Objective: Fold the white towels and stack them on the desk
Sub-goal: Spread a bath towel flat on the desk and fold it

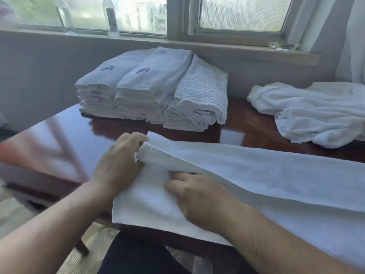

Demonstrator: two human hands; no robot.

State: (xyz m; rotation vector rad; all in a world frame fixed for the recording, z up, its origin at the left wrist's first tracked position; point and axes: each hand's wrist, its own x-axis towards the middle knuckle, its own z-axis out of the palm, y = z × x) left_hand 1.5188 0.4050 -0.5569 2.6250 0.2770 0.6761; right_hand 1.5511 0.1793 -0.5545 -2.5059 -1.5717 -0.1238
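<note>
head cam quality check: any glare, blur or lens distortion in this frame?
Head view: backlit by the window, panes blown out; bright glare on the glossy desk; smear-like blur at the left edge; wide-angle bending shows in the sill. Folded stacks, towel, left hand and right hand are reasonably sharp.

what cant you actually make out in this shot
Head view only:
- Right hand: its fingertips are tucked under the fold of the towel, so their grip is hidden.
- The towel's far right end is cut off by the frame edge.
- Unfolded pile: runs past the right edge; its towel count is unclear.
- Folded stacks: layers too blurred to count.
- Embroidered marks on the stacks: too small to read.
- Left hand: fingertips partly behind the towel's end.
</note>
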